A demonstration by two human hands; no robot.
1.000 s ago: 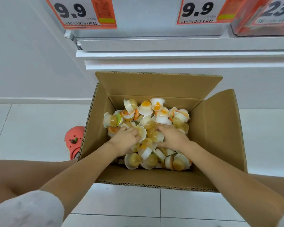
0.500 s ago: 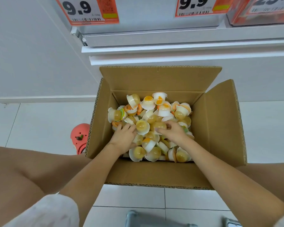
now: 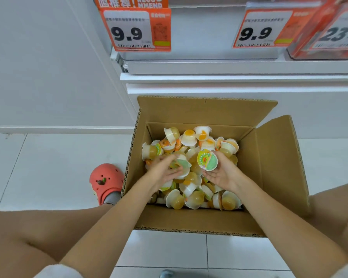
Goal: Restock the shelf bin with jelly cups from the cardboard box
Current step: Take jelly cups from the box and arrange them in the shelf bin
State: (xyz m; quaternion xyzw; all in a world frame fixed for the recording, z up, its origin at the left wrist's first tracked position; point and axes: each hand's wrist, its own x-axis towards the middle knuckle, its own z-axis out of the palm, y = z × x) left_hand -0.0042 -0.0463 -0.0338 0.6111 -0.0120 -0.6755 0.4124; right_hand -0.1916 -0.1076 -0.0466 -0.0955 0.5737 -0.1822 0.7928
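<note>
A red clog is sitting on open floor tile, just beside the cardboard box, flaps standing up. Over the heaped jelly cups, the left hand is curling its fingers round a green-lidded cup; the right hand is cradling another lidded jelly cup, fingers curled at its rim. The shelf edge is overhanging the box's far flap.

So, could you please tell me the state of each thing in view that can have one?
cardboard box: flaps open, on the floor, part full of loose cups.
jelly cup: held up, foil lid facing the camera.
right hand: palm up, holds that cup.
left hand: curled round another cup.
</note>
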